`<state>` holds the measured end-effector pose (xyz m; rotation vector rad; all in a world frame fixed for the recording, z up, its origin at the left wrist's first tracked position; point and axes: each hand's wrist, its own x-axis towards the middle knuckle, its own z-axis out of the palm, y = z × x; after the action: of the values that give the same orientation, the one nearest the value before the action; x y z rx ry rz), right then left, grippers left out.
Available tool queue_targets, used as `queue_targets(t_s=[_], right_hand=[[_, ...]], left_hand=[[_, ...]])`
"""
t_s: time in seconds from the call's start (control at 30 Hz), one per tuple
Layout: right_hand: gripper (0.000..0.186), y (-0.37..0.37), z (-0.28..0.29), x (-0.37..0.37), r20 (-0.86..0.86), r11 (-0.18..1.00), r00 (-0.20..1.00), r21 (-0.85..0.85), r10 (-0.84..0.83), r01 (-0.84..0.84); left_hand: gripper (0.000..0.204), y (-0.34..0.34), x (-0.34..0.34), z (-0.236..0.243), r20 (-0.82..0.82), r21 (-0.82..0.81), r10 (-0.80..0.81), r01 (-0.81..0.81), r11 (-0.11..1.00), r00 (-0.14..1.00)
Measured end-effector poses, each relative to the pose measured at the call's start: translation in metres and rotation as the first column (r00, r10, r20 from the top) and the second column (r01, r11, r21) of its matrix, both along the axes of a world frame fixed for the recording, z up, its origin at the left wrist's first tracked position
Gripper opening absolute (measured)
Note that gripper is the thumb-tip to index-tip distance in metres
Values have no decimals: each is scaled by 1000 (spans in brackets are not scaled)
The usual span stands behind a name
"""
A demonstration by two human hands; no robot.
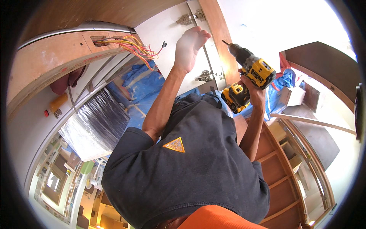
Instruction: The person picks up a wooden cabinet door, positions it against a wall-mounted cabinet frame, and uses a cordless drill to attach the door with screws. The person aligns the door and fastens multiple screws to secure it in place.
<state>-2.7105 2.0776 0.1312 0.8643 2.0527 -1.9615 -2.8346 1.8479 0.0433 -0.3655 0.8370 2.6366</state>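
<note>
My right hand grips a yellow and black cordless drill by its handle. The drill's battery hangs below, and a thin dark bit points up and left toward a wooden upright. Raised in front of a white cabinet door, my left hand has its fingers curled in; what they hold, if anything, is hidden. One metal hinge sits just above that hand and another metal hinge lower down, both beside the door's edge. Whether the hand touches the door I cannot tell.
Loose coloured wires hang from a cutout in a curved wooden beam at left. Blue sheeting lies beyond me, near a plastic-wrapped panel. A brown slatted wooden frame stands at right, under a pale strip.
</note>
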Motion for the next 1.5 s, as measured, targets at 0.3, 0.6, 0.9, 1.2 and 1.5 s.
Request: queue_targets(t_s=[0.3,0.6,0.9,1.2,1.5], right_hand=[[40,-1,-4,4,-12,999,1000,-32,-21,20],[37,-1,-7,6,12,999,999,-22,-32,32],[36,-11,-1,7,-29,999,999,-40,-14,13],[33,-27,18,-5,-68,998,996,-8,54,-55],[35,-31,31,-16,-120,990,983,32,138,-135]], left_hand=[[17,-3,-2,-2,119,267,50,-81,960,992],[18,0,-3,2,117,182,81,-102,978,990],[14,4,2,-1,124,89,77,-89,992,989],[12,20,6,-14,127,112,16,-30,993,992],[13,32,8,-9,141,108,3,-18,994,990]])
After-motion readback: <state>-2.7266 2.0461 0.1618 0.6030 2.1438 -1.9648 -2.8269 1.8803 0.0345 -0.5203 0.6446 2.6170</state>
